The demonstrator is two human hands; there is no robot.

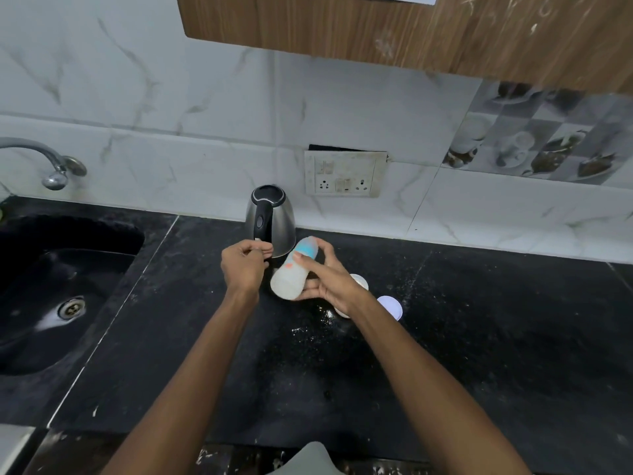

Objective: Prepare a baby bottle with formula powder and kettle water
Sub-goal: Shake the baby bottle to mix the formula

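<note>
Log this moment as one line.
right hand: grips tilted baby bottle | left hand: fingers curled, by kettle handle

The kettle (270, 219) stands just behind the left hand (244, 265); the bottle (294, 269) lies tilted in the right hand (327, 279), sink (61, 286) far left.

the right hand (329, 279) holds a baby bottle (294, 269) tipped on its side above the black worktop (479, 337), with fingers curled round it. the left hand (245, 265) is just beside the bottle, its fingers curled at the bottom of the handle of a shiny kettle (270, 221) that stands by the wall. a round white lid (390, 306) lies on the worktop near the right wrist, and a dark sink (51, 286) is far off to the left.
</note>
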